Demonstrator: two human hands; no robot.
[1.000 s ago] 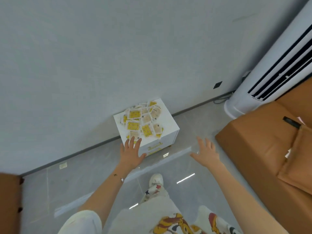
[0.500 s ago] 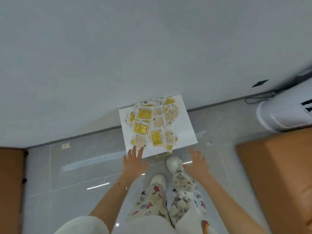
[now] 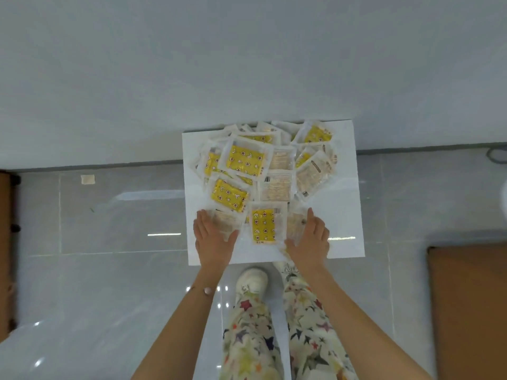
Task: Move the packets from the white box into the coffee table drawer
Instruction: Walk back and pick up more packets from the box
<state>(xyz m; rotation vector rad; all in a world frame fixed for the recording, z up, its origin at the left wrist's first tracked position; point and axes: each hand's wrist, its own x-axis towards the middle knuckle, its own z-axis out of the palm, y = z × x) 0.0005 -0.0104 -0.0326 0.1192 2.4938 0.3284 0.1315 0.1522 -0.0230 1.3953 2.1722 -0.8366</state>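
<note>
- The grey tiled floor (image 3: 109, 270) fills the lower view, meeting a pale wall (image 3: 247, 64) above.
- A brown piece of furniture (image 3: 466, 311) sits at the right edge.
- The white box (image 3: 348, 215) stands on the floor against the wall, seen from straight above.
- The packets (image 3: 247, 160), yellow-printed and pale ones mixed, lie heaped and overlapping on its top, mostly toward the wall and the left side.
- The left hand (image 3: 214, 239) reaches over the near edge, fingers straight and together, lying flat on a pale packet (image 3: 227, 220).
- The right hand (image 3: 310, 239) lies likewise flat, fingers extended, on another pale packet (image 3: 295, 226).
- One yellow packet (image 3: 263, 226) lies between the two hands; neither hand grips it.
- A white shoe (image 3: 252, 281) stands just below the box's near edge.
</note>
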